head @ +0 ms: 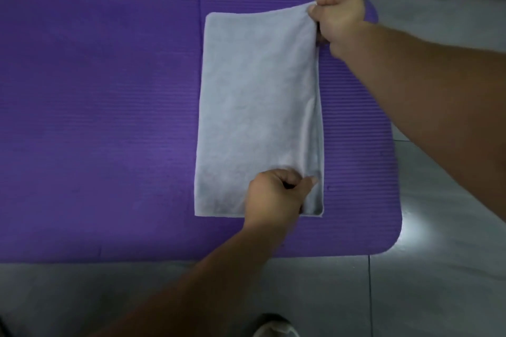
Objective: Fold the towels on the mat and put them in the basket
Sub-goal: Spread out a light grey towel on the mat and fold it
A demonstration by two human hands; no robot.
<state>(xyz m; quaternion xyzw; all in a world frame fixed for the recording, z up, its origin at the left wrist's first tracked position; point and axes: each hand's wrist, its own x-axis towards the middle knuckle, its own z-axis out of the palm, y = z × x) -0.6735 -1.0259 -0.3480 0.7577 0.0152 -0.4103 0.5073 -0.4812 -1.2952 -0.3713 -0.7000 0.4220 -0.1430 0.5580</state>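
Grey towel (257,107), apparently folded, on purple mat (109,117).

Indoor room: tiled floor (438,295), purple mat (95,117)

You see a soft, matt cloth towel (254,107) on a ribbed foam mat (109,117); the tiled floor (438,282) looks glossy.

my left hand (273,194) and right hand (339,19) are bare, and my left forearm (205,276) and right forearm (424,85) are bare as well, from the wrist out to the edge of the view. each thumb shows a short, trimmed nail. the right forearm looks broad in this wide lens, the left slimmer. down at the bottom edge is the rounded toe of my shoe (276,327), light grey-white; it's too blurred to tell more.
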